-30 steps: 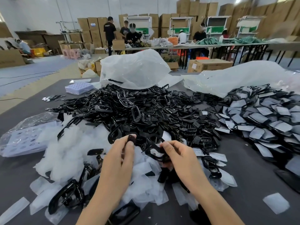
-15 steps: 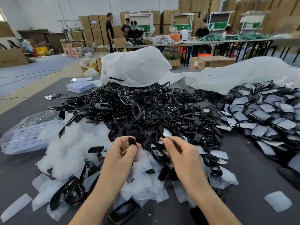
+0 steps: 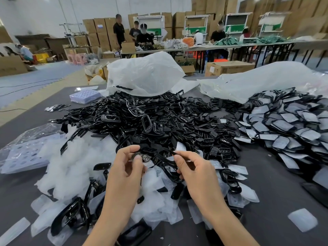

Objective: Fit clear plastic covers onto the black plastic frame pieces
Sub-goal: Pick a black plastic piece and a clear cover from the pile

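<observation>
Hands (image 3: 125, 176) (image 3: 197, 174) on small piece (image 3: 142, 157), diagonal frame (image 3: 165, 162)

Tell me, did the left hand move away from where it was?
No, barely. The left hand, pinching a small part, stays just right of the loose black piece lying on the clear covers; only its fingers shifted.

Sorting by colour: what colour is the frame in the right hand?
Glossy black frame, best in the head view.
</observation>
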Available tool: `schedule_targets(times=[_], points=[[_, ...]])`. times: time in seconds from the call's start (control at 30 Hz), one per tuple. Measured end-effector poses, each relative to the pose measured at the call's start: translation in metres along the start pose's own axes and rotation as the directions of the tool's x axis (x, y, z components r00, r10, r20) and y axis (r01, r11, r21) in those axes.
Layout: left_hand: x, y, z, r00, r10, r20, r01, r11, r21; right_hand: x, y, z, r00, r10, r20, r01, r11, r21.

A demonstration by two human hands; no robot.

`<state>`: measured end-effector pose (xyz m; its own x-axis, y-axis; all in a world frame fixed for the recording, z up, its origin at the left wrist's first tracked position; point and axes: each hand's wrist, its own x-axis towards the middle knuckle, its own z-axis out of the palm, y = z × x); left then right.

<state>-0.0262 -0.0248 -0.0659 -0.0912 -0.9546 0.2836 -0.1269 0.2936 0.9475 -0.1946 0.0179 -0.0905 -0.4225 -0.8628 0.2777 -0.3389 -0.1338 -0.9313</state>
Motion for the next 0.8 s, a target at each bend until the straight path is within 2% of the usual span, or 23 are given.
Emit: schedule_targets(times=[0.13,0.23,0.33,0.53,0.7,0.8], points=[[-0.001,0.005,0.001,0.998,0.018,0.053,-0.018,1.0,-0.012,0.0,-0.003,0.001,1.0,0.006,0.002,-0.006,0.999,0.053],[-0.003,0.006,0.006,0.994,0.03,0.101,-0.032,0.999,0.018,0.0,-0.008,0.001,0.998,0.026,0.056,-0.035,0.986,0.164],[-0.005,0.006,0.008,0.994,0.015,0.112,-0.011,0.999,-0.032,-0.001,-0.013,0.0,0.994,0.036,0.101,-0.059,0.97,0.235],[-0.007,0.002,0.01,0.993,0.025,0.117,-0.017,0.998,-0.069,-0.002,-0.017,0.001,0.988,0.028,0.151,-0.069,0.959,0.274],[-0.004,0.001,0.007,0.952,-0.059,0.301,0.049,0.998,0.04,-0.002,-0.02,0.0,0.989,0.015,0.147,-0.053,0.964,0.262],[-0.004,0.003,0.005,0.934,-0.078,0.349,0.083,0.997,0.001,-0.003,-0.023,-0.001,0.989,-0.002,0.146,-0.037,0.963,0.267]])
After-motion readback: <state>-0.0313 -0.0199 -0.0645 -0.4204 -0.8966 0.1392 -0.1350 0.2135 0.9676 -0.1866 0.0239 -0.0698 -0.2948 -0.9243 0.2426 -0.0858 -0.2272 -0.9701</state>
